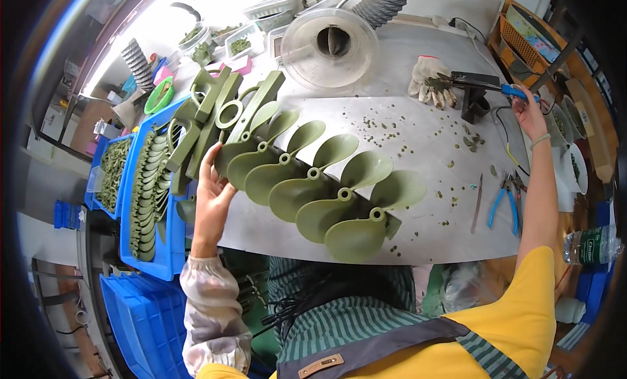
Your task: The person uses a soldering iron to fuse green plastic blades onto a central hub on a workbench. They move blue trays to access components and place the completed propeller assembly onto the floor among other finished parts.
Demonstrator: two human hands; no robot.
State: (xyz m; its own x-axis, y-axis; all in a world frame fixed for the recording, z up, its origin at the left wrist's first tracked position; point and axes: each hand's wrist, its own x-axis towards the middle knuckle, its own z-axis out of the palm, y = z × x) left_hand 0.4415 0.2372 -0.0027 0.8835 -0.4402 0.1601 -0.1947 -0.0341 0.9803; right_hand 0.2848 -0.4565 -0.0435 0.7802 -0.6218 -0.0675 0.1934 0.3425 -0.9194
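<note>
My left hand (212, 203) is closed on the left end of a row of olive-green plastic propellers (356, 232), joined along one bar and held tilted above the table. At the far right, my right hand (530, 116) has its fingers around the blue handle of a tool (513, 92). The handle's front end meets a black stand (475, 85); whether the tool rests in it I cannot tell. Beside the stand lies a white work glove (428, 78). Behind my left hand, several thick olive-green moulded pieces with rings (219, 108) are stacked.
Blue bins (171, 238) with green parts stand at the left. Blue-handled pliers (503, 206) and a thin pointed tool (479, 199) lie on the grey table (418, 242), among scattered green bits. A clear round hood (297, 49) with a grey hose (385, 3) stands at the back.
</note>
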